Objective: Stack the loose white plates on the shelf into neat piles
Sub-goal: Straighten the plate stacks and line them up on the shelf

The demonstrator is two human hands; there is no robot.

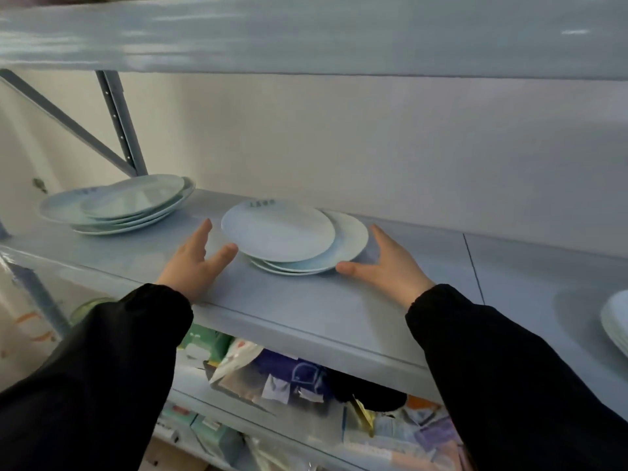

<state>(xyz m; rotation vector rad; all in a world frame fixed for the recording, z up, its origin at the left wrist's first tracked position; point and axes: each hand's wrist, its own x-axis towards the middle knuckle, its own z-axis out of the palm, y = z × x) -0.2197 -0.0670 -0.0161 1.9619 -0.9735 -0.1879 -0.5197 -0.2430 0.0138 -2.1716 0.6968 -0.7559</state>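
A small uneven pile of white plates [282,236] lies in the middle of the grey shelf [306,311], its top plate shifted left of the ones under it. My left hand [195,263] is open just left of the pile, thumb close to the top plate's rim. Just right of the pile is my right hand [387,263], also open, with its thumb tip at the lower plates' edge. Neither hand holds a plate. Another untidy pile of white plates [119,205] lies at the far left of the shelf.
More white plates [616,321] show at the right edge of the shelf. A higher shelf board [306,32] hangs close overhead. A slanted metal brace and upright [119,120] stand at the back left. The lower shelf holds packets and boxes [272,379].
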